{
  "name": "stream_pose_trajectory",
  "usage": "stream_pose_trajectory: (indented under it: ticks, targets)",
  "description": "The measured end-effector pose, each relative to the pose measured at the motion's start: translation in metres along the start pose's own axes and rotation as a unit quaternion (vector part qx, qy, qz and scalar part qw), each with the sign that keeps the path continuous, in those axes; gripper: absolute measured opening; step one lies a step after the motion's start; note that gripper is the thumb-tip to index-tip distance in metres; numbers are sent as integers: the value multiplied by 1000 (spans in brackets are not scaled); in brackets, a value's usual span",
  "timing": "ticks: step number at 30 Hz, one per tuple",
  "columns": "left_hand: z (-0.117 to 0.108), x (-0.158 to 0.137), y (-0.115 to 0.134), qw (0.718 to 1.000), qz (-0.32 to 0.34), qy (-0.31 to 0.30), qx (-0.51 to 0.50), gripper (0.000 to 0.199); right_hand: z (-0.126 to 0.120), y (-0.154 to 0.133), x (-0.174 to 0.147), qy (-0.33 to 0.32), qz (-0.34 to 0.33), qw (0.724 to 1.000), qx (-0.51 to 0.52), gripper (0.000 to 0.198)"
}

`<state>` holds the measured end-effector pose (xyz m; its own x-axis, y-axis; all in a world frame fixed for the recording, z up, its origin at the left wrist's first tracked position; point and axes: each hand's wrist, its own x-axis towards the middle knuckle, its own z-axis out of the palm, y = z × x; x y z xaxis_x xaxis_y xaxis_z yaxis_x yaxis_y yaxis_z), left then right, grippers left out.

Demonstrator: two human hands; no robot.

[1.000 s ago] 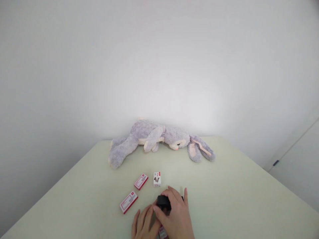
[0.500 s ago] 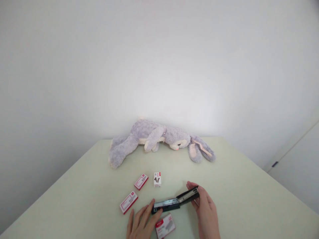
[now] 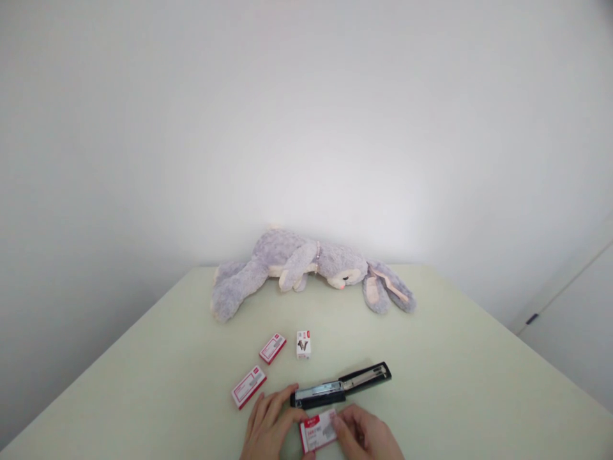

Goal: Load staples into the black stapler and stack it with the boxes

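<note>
A staple box (image 3: 318, 434), white with red ends, lies at the front of the table between my hands. My left hand (image 3: 271, 425) has its index finger and thumb at the box's left end. Its other fingers are spread, one reaching up to the stapler's near end. My right hand (image 3: 366, 434) pinches the right end of the same box. Just beyond it lies a black stapler (image 3: 318, 394), swung wide open with its metal inside facing up. Its far half (image 3: 366, 377) points up and right, touched by no hand.
Two red-and-white staple boxes (image 3: 272, 349) (image 3: 249, 386) lie left of the stapler. A small white box (image 3: 303, 345) with a dark printed picture stands beside them. A lilac plush rabbit (image 3: 306, 262) lies along the back of the pale table (image 3: 454, 358), against the wall.
My right hand has let go of the stapler's far half and come down to the front staple box. My left index finger has shifted from the stapler to that box, now turned slightly.
</note>
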<state>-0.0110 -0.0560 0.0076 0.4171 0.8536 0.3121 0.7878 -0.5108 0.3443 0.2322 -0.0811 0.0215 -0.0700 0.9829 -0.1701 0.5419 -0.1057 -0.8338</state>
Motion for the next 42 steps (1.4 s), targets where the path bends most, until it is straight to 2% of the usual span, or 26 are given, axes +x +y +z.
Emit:
stream_pose_trajectory:
  ticks: [3, 7, 10, 13, 17, 21, 24, 28, 32, 34, 37, 42]
  targets:
    - [2, 0, 0, 1000, 9, 11, -9, 40, 10, 10, 13, 9, 3, 1000, 3, 41]
    - [-2, -1, -8, 999, 30, 13, -31, 37, -7, 17, 10, 23, 9, 999, -24, 36]
    - [-5, -1, -12, 999, 25, 22, -28, 40, -27, 0, 0, 56, 21, 996, -70, 33]
    - [-9, 0, -14, 999, 42, -12, -32, 39, -33, -27, -3, 84, -5, 993, -87, 42]
    - [-15, 2, -13, 998, 40, -30, -28, 36, -9, -54, 6, 51, -50, 995, -71, 44]
    - [-19, 4, -11, 999, 35, -22, -31, 44, 28, -65, 17, 53, -33, 998, -17, 40]
    - [-20, 6, -10, 998, 36, -16, -46, 54, 45, -73, 23, 71, -17, 997, 23, 31]
    - [-16, 6, -12, 998, 35, -22, -49, 68, 48, -88, 27, 78, -65, 995, -2, 18]
    - [-13, 0, -13, 998, 37, 20, -37, 61, 33, -99, 23, 91, -86, 991, -43, 18]
    - [-16, -3, -13, 998, 35, 31, -35, 52, 23, -98, 17, 78, -97, 990, -66, 17]
    - [-21, -4, -9, 998, 29, -6, -50, 45, 11, -87, 10, 31, -105, 985, -132, 14]
    - [-25, 0, 2, 996, -8, -46, -71, 41, 10, -63, 7, -29, -92, 974, -206, 20]
